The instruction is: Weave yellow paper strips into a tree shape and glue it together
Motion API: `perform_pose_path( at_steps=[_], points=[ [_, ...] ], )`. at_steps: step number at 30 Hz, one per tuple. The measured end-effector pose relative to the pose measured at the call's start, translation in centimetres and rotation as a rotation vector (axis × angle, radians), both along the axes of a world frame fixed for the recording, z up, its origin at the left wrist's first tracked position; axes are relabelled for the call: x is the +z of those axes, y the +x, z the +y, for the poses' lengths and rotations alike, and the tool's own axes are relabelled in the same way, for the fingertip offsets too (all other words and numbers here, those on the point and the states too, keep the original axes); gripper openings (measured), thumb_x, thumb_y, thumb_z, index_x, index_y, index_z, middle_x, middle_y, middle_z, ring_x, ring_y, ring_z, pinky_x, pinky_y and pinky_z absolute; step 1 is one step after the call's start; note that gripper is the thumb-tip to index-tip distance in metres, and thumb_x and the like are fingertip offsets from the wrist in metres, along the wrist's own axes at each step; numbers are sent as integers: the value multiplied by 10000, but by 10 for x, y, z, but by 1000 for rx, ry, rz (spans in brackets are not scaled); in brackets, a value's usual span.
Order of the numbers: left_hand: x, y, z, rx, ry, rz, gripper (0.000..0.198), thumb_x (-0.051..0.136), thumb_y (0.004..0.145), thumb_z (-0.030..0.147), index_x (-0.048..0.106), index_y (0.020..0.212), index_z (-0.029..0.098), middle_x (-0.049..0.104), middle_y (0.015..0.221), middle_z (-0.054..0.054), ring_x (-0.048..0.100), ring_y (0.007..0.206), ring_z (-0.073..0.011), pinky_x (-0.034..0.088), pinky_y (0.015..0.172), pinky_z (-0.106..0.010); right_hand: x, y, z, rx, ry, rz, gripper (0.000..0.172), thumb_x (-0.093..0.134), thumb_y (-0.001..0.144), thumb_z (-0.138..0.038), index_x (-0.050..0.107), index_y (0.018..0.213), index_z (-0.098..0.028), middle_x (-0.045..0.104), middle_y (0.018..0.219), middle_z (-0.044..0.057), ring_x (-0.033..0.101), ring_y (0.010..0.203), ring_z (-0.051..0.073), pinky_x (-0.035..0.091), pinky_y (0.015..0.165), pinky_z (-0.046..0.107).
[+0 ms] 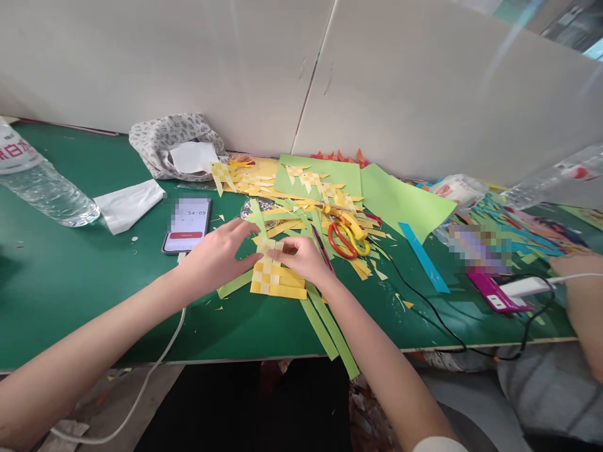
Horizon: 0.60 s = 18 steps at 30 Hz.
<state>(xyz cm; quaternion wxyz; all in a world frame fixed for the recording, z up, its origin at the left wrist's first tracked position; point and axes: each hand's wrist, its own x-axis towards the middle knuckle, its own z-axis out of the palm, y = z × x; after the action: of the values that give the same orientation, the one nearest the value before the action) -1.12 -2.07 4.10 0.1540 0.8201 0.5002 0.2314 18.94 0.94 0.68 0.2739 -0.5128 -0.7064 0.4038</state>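
Note:
A small woven paper piece [267, 280] in yellow and pale cream checks lies on the green table, with loose strip ends reaching up and to the right. My right hand [301, 256] is curled at its upper right, thumb and forefinger closed on a strip there. On the other side, my left hand [226, 250] is open, its thumb and fingers apart. That thumb is at the left edge of the weave, and the fingertips reach over a pale green strip [257, 216]. Long green strips [325, 326] run from under my right wrist past the table's front edge.
Scissors [346, 235], a dark pen [323, 249] and paper scraps lie beyond my right hand. To the left are a phone [188, 223] and a water bottle [51, 182]. Finished woven fish shapes [308, 179] rest on green paper behind. At right, another person's arm [581, 301] shows.

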Motion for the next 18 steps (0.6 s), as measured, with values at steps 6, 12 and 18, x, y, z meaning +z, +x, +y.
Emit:
perform_pose_path(
  at_steps=[6, 12, 18],
  points=[
    [-15, 8, -62, -244, 211, 386, 295, 489, 883, 277, 553, 1140, 149, 603, 1200, -145, 580, 1107, -278, 501, 901, -422, 0, -4, -2, 22, 106, -113, 372, 598, 740, -447, 446, 526, -184, 405, 551, -45, 367, 541, 85, 273, 525, 237],
    [-50, 18, -76, -64, 255, 356, 389, 393, 930, 280, 453, 1287, 138, 508, 1337, -164, 467, 1248, -294, 465, 969, -456, -3, -6, -4, 35, 161, -149, 344, 583, 750, -437, 466, 546, -186, 450, 574, -35, 402, 565, 95, 307, 541, 234],
    [-55, 25, -69, 8, 291, 218, 275, 380, 928, 165, 542, 1150, 149, 604, 1223, -124, 551, 1166, -251, 473, 975, -434, -5, -7, -3, 41, 220, -167, 308, 601, 751, -420, 526, 565, -187, 515, 611, -19, 443, 602, 110, 340, 579, 244]
  ],
)
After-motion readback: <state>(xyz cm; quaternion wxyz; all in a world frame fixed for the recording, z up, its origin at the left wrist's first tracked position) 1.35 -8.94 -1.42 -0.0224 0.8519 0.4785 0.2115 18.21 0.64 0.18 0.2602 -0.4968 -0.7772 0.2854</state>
